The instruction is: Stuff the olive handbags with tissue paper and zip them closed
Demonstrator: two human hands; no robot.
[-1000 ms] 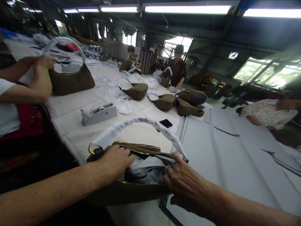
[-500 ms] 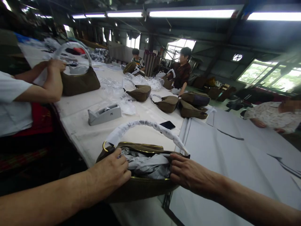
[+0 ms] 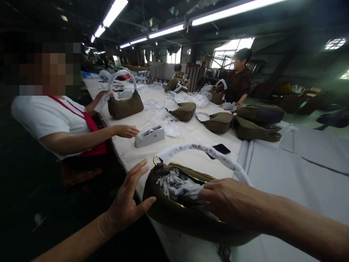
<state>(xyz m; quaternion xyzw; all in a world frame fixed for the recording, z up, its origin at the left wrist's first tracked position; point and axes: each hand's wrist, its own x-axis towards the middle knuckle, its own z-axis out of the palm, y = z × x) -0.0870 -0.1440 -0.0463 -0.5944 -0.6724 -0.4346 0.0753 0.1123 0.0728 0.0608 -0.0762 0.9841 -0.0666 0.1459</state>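
An olive-brown handbag [image 3: 169,214] lies in front of me, its gold zipper undone and its handle [image 3: 199,147] wrapped in white film. Crumpled grey-white stuffing paper [image 3: 177,183] fills the opening. My right hand [image 3: 226,198] reaches into the mouth of the bag, its curled fingers closed on the paper; some fingertips are hidden. Off the bag's left end, my left hand [image 3: 131,198] is raised with fingers and thumb apart, holding nothing. A gold ring [image 3: 155,160] joins the handle to the bag's left end.
Beyond the bag sit a grey tape dispenser [image 3: 149,136] and a black phone [image 3: 221,149]. A co-worker's hand [image 3: 125,131] reaches to the dispenser beside another handbag [image 3: 125,106]. Several more bags [image 3: 219,123] lie farther back. Grey sheeting [image 3: 305,174] covers the table's right side.
My left hand has let go of the bag's rim and opened to its left. My right hand has moved from the rim onto the paper. The view has turned left; the co-worker reaches toward the dispenser.
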